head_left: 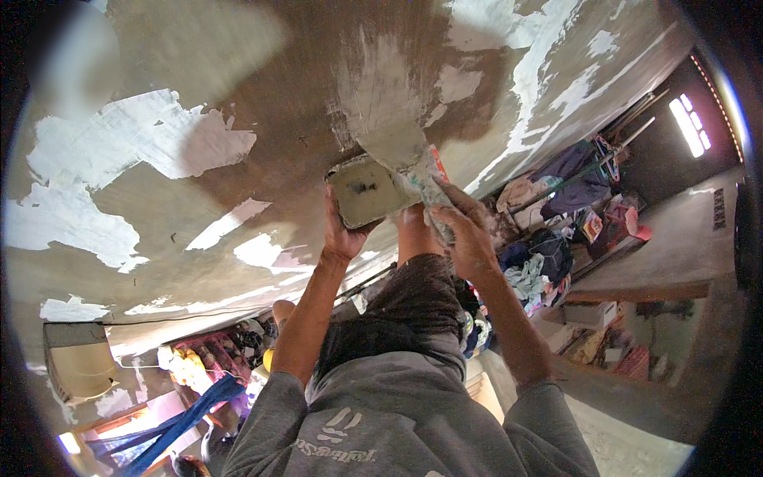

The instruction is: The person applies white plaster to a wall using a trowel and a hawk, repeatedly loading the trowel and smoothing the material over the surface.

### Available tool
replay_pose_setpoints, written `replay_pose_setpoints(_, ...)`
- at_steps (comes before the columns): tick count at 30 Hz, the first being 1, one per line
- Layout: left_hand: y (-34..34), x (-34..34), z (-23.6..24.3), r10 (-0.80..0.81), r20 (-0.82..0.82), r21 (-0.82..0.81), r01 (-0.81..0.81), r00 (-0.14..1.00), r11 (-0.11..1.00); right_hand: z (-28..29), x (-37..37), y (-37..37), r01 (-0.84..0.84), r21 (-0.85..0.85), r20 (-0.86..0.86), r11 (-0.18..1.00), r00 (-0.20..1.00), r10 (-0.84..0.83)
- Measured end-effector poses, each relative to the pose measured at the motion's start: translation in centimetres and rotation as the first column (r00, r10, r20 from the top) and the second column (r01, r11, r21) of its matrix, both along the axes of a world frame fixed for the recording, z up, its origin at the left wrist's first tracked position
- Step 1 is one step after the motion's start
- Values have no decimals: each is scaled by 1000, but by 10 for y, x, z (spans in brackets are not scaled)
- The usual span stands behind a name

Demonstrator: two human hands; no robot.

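My left hand [345,235] grips a shallow rectangular container [345,191] of grey-beige paste with a dark patch in it, held up against the mottled wall [218,79]. My right hand [463,228] is closed round the plaster-smeared handle of a scraper [409,155] with a red part at its side. Its broad, paste-coated blade overlaps the container's upper right corner; I cannot tell whether it touches the container or the wall. The wall around both hands shows brown and grey areas, white patches and pale smears above the blade.
At the right, clothes [568,187] hang on rails and lie heaped, near a bright slotted opening [690,125] and a recessed shelf [604,338]. At lower left are more piled fabrics [203,358], blue cloth [171,421] and a beige fixture [79,362]. My bare leg [415,238] rises below the hands.
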State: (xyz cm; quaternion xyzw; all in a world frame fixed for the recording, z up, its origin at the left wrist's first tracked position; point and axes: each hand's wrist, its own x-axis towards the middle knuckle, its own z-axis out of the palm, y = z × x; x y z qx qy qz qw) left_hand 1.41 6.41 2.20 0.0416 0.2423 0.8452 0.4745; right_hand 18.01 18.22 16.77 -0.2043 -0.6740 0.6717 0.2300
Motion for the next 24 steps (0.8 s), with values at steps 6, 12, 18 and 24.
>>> replay_pose_setpoints(6, -4, 5, -11, 7, 14, -20, -7, 1000, 1000, -47, -22, -4, 34, -352, 17, 935, 999, -29)
replay_pose_setpoints(12, -5, 2, -16, -2, 5, 2, 2, 1000, 1000, -31, -35, -1, -72, -209, -5, 975, 997, 73)
replay_pose_setpoints(18, -2, 3, -5, 33, -92, 35, -30, 995, 999, 8, -37, -5, -61, -257, 51, 964, 996, 77)
replay_pose_setpoints(24, -4, -3, -3, 10, -43, 19, -9, 999, 1000, 47, -33, -6, -79, 103, -108, 992, 990, 90)
